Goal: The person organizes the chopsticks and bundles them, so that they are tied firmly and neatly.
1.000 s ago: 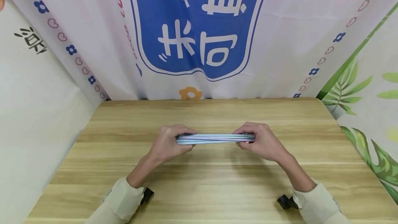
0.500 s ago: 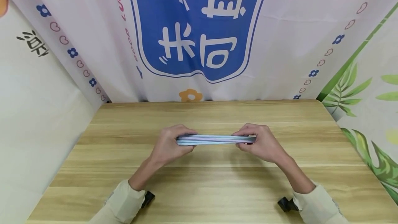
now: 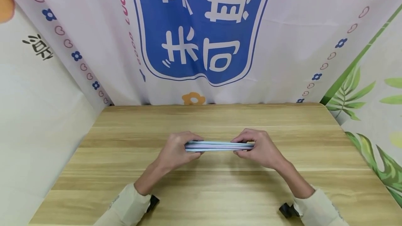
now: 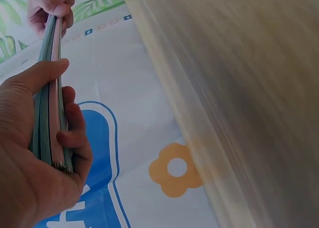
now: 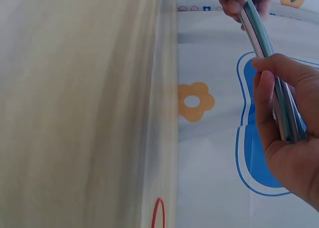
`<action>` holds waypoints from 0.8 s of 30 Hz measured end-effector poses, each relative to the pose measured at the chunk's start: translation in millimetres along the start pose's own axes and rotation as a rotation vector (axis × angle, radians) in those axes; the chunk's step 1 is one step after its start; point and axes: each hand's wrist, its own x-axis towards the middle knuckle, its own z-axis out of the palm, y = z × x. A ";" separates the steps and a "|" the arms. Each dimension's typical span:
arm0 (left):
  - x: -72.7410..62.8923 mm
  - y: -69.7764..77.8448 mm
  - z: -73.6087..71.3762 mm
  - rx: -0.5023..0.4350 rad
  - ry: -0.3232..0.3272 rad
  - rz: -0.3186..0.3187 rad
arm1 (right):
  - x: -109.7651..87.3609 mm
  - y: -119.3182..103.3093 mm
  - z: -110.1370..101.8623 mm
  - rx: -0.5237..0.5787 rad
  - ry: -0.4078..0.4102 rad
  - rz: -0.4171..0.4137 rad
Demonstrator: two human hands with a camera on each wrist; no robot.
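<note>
A thin stack of pale blue and lilac layers (image 3: 216, 146), perhaps sheets or booklets, is held level and edge-on above the middle of the wooden table. Its left end is in the grip of my left hand (image 3: 176, 151), thumb on one side and curled fingers on the other. My right hand (image 3: 260, 148) pinches the opposite end the same way. The left wrist view shows green-blue and pink edges of the stack (image 4: 56, 108) running between the palm and fingers. From the right wrist, the stack (image 5: 259, 34) slants up towards the left hand. Its broad faces are mostly hidden.
The wood-grain table (image 3: 201, 191) spreads beneath both hands. A white curtain with a blue printed panel (image 3: 201, 27) hangs behind its far edge, with printed cloth at both sides. A thin red loop (image 5: 158, 213) shows low in the right wrist view.
Both hands and the stack sit slightly lower in the head view, which has also shifted. The hands are a little closer together, and the stack's layers look more even. Both grips continue.
</note>
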 end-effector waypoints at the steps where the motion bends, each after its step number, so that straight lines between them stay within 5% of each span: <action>1: 0.6 0.4 1.0 0.013 0.002 -0.001 | -0.1 -0.5 1.7 0.001 0.005 -0.001; 9: 4.5 3.9 1.9 0.143 0.006 0.018 | 0.5 -5.3 6.3 -0.021 0.016 0.009; 19: 9.8 4.1 -4.9 0.279 -0.086 0.011 | -0.3 -2.6 6.2 -0.045 0.010 -0.032; 24: 13.6 4.4 -5.3 0.331 -0.049 0.031 | -0.2 -3.7 4.8 0.001 0.043 0.007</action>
